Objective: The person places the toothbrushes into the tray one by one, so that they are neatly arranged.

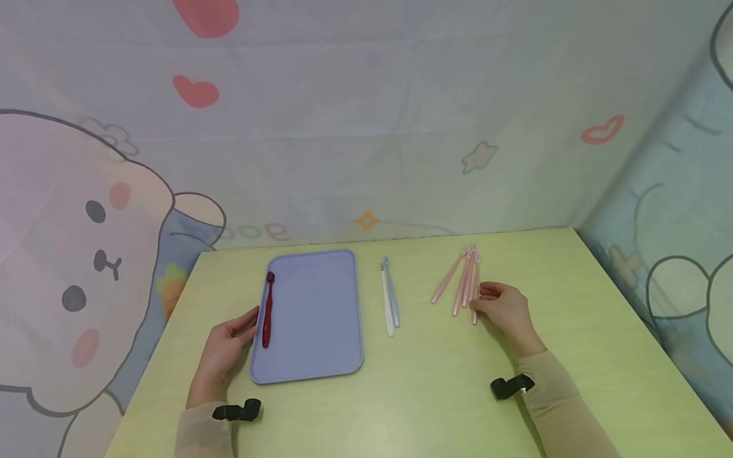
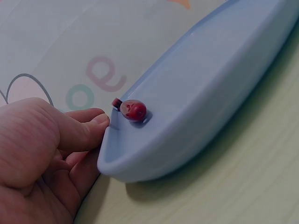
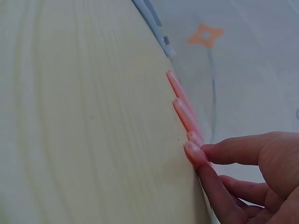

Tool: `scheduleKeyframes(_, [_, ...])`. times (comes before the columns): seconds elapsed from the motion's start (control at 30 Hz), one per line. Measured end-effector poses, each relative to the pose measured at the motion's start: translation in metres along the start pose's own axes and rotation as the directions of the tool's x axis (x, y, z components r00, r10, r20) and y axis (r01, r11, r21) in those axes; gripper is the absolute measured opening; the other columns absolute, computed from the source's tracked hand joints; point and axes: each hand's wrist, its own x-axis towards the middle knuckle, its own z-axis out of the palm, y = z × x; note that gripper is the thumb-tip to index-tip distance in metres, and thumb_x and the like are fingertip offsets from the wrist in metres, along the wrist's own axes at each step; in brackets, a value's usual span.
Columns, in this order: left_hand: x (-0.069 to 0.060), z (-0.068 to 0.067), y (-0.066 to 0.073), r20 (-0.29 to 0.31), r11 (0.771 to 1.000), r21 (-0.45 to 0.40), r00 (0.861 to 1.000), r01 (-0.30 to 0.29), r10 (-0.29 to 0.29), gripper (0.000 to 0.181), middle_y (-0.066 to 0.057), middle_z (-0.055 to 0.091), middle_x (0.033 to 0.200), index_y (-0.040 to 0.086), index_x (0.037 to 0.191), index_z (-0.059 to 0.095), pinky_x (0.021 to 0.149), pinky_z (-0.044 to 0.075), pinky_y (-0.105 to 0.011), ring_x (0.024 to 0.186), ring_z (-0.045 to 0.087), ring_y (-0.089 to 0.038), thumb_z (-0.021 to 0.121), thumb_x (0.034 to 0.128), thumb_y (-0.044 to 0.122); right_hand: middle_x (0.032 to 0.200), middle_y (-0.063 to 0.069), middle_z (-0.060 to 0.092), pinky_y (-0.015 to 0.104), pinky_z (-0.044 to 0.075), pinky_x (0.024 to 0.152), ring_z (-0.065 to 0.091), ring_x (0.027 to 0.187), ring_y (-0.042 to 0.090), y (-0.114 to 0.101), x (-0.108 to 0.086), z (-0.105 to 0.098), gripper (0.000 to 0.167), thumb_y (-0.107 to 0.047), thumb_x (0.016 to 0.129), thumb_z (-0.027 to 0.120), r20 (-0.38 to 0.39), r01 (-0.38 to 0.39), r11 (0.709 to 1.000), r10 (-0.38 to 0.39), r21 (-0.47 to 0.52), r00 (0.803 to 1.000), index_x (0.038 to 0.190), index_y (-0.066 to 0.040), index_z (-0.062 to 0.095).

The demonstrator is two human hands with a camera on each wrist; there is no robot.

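Observation:
My left hand point(image 1: 222, 348) holds the left rim of a pale blue-purple tray point(image 1: 315, 312), its thumb and fingers at the edge in the left wrist view. A dark red toothbrush point(image 1: 267, 313) lies lengthwise inside the tray along that side. Over on the right, several pink toothbrushes point(image 1: 449, 276) lie fanned out with their heads close together. My right hand point(image 1: 508, 313) pinches the rightmost pink toothbrush point(image 3: 193, 151) near its handle end, between thumb and finger. That toothbrush lies beside the others.
Between the tray and the pink group lie a white toothbrush point(image 1: 387, 305) and a light blue toothbrush point(image 1: 392, 296), side by side. All rest on a yellow-green table point(image 1: 401, 394). A printed cloth point(image 1: 366, 127) hangs behind the table's far edge.

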Motion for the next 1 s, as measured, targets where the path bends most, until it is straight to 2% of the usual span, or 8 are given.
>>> scheduleKeyframes(0.2, [0.0001,0.0006,-0.0008,-0.007,1.000,0.006,1.000,0.004,-0.004,0.050,-0.013,0.058,0.150,0.006,0.155,0.055,0.113,0.039,-0.015,0.149,0.044,-0.022,0.065,0.1057,0.003,0.122,0.022,0.075,0.018,0.054,0.079,0.073,0.109,0.029,-0.0009,-0.0011,0.0007,0.058,-0.019,0.090,0.084,-0.011,0.007,0.999,-0.008,-0.054,1.000,0.137,0.009,0.066])
scheduleKeyframes(0.33, [0.0014,0.0013,-0.0015,-0.011,1.000,0.011,1.000,-0.008,0.008,0.050,-0.013,0.059,0.149,0.005,0.154,0.055,0.108,0.040,-0.010,0.149,0.045,-0.023,0.065,0.1054,0.001,0.120,0.020,0.076,0.025,0.055,0.081,0.074,0.107,0.029,0.0003,-0.0005,0.0007,0.056,-0.023,0.090,0.084,-0.023,0.020,0.994,-0.023,-0.107,0.999,0.134,0.009,0.069])
scheduleKeyframes(0.5, [0.0029,0.0011,-0.0023,-0.012,1.000,0.007,1.000,-0.018,0.018,0.050,-0.014,0.059,0.149,0.004,0.154,0.055,0.101,0.042,-0.006,0.148,0.045,-0.024,0.065,0.1053,0.001,0.116,0.018,0.078,0.025,0.056,0.079,0.075,0.104,0.028,0.0016,0.0011,0.0010,0.053,-0.023,0.090,0.084,-0.038,0.032,0.992,-0.037,-0.121,0.999,0.131,0.008,0.071])
scheduleKeyframes(0.73, [0.0032,0.0003,-0.0024,-0.007,1.000,-0.001,1.000,-0.018,0.018,0.050,-0.014,0.058,0.150,0.004,0.154,0.055,0.099,0.043,-0.005,0.148,0.045,-0.024,0.065,0.1056,0.001,0.113,0.017,0.079,0.019,0.056,0.077,0.075,0.101,0.024,0.0012,0.0016,0.0002,0.049,-0.019,0.089,0.084,-0.038,0.032,0.995,-0.036,-0.095,0.999,0.129,0.008,0.072])
scheduleKeyframes(1.0, [0.0032,-0.0003,-0.0021,-0.007,1.000,-0.001,1.000,-0.002,0.002,0.051,-0.013,0.058,0.150,0.006,0.155,0.054,0.103,0.042,-0.008,0.149,0.045,-0.023,0.065,0.1057,0.003,0.113,0.020,0.078,0.021,0.061,0.073,0.075,0.092,0.016,-0.0026,-0.0017,-0.0025,0.047,-0.015,0.091,0.084,-0.023,0.008,0.999,-0.009,-0.042,1.000,0.128,0.011,0.071])
